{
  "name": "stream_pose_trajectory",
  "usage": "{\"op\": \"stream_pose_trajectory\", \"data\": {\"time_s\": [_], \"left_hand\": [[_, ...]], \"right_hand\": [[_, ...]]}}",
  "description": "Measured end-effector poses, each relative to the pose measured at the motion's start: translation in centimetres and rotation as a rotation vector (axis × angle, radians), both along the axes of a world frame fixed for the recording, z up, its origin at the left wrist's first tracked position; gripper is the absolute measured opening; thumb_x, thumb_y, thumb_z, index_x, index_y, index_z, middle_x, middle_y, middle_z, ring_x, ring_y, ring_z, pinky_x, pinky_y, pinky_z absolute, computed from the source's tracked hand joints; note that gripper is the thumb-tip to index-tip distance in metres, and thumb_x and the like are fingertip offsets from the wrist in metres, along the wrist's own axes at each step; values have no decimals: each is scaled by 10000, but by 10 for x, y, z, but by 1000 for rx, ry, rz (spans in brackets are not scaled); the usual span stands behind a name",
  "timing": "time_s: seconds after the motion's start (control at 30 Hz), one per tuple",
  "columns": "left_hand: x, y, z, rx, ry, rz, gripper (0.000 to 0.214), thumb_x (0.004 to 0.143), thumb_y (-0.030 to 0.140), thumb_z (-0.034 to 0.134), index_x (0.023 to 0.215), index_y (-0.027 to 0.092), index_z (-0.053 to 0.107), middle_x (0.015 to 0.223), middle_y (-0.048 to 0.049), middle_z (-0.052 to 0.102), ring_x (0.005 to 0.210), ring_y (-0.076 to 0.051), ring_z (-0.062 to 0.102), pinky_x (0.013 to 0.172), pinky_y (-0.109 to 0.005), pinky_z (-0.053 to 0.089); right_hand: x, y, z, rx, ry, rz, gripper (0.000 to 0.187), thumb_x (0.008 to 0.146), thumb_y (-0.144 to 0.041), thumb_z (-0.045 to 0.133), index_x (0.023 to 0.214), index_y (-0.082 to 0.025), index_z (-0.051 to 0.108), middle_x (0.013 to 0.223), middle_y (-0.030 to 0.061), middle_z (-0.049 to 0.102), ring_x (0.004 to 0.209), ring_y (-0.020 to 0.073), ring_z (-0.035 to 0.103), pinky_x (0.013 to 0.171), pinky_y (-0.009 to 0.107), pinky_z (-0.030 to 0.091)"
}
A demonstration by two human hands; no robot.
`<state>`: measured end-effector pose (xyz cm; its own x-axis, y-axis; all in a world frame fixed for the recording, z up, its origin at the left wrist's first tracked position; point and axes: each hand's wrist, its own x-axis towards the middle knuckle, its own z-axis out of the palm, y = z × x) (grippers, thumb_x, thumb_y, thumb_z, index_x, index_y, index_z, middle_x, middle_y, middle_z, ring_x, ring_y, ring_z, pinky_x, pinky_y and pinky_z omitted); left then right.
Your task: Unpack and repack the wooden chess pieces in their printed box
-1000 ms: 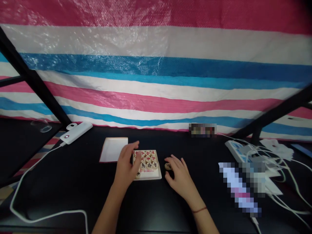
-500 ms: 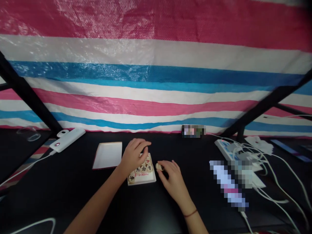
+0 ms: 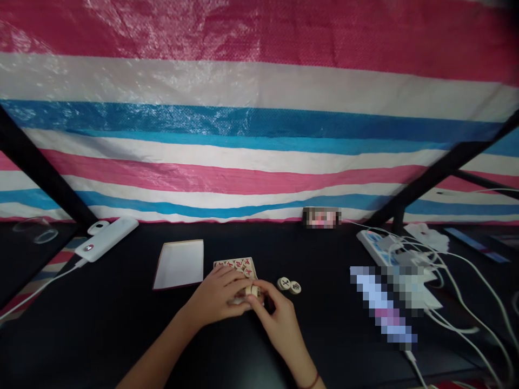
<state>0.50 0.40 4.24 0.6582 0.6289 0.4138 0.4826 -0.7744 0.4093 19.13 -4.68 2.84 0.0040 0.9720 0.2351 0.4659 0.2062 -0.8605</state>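
Both hands' fingers (image 3: 243,294) pinch a chess piece (image 3: 252,290) over the tray (image 3: 235,264).

Black table (image 3: 344,346). Backdrop tarp (image 3: 259,108) striped pink, white and blue, glossy. Small box (image 3: 235,267) cream, holding tan round pieces with red and black characters. Two loose pieces (image 3: 289,284) tan with black marks. Box lid (image 3: 179,263) white inside, reddish edge. Power bank (image 3: 107,239) white, white cable (image 3: 36,289). Power strip (image 3: 375,246) white with blue, white cords. Black frame bars (image 3: 36,167).
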Motion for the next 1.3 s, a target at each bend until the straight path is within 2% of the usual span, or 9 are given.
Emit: {"op": "stream_pose_trajectory", "data": {"time_s": [0.1, 0.27, 0.43, 0.53, 0.7, 0.8, 0.9, 1.03, 1.3], "left_hand": [[0, 1, -3, 10, 21, -22, 297, 908, 377, 565, 1176, 251, 597, 1021, -53, 691, 946, -190, 615, 890, -346, 456], [0, 1, 0, -36, 7, -20, 225, 916, 296, 550, 1128, 246, 606, 1031, -52, 691, 959, -185, 627, 905, -341, 466], [-3, 3, 2, -16, -43, 46, 220, 827, 183, 554, 1011, 252, 654, 995, -49, 670, 923, -183, 623, 876, -332, 485], [-9, 7, 3, -61, -50, 55, 181, 781, 159, 567, 921, 239, 649, 942, -34, 683, 925, -190, 628, 866, -336, 477], [-16, 11, 6, -185, -16, 96, 73, 800, 240, 589, 864, 232, 624, 881, -14, 705, 861, -191, 648, 813, -326, 464], [-14, 8, 9, -208, -9, 52, 44, 789, 269, 601, 805, 231, 617, 818, -4, 698, 823, -186, 640, 807, -324, 446], [-9, 3, 10, -192, 10, 4, 19, 742, 221, 615, 757, 229, 606, 776, 8, 674, 790, -176, 615, 829, -329, 429], [-6, 0, 8, -129, 65, -13, 114, 708, 180, 625, 796, 247, 652, 818, 6, 665, 824, -182, 587, 859, -346, 412], [-7, 5, -3, -130, 98, -60, 104, 719, 245, 689, 821, 241, 676, 863, -1, 661, 876, -189, 554, 834, -326, 395]], "right_hand": [[-3, 0, 4, -17, 37, 0, 267, 857, -364, 605, 1038, -177, 667, 802, 25, 692, 681, 151, 620, 679, 240, 518], [-6, -1, -3, -38, 87, 14, 273, 873, -362, 588, 1063, -178, 655, 866, 42, 704, 735, 160, 642, 672, 242, 521], [-5, -4, -24, 203, 120, -246, 252, 865, -341, 596, 1042, -169, 645, 951, 92, 702, 751, 170, 639, 650, 273, 524], [-4, -3, -32, 244, 162, -315, 253, 863, -342, 598, 1036, -160, 628, 931, 105, 701, 714, 165, 628, 594, 268, 509], [-4, 0, -34, 194, 255, -306, 277, 864, -364, 599, 1045, -154, 611, 871, 90, 690, 683, 155, 615, 570, 257, 490], [-6, 0, -34, 188, 287, -298, 258, 861, -349, 605, 1037, -160, 609, 849, 76, 686, 661, 148, 607, 569, 254, 485], [-7, -2, -34, 170, 288, -272, 244, 864, -341, 600, 1032, -165, 609, 825, 65, 676, 656, 149, 606, 567, 253, 486], [-7, -3, -33, 148, 296, -263, 244, 866, -345, 599, 1030, -163, 605, 822, 64, 667, 674, 154, 608, 566, 250, 486], [-8, -3, -32, 143, 358, -250, 242, 851, -346, 625, 1013, -168, 608, 802, 53, 666, 636, 137, 589, 529, 228, 471]]}}
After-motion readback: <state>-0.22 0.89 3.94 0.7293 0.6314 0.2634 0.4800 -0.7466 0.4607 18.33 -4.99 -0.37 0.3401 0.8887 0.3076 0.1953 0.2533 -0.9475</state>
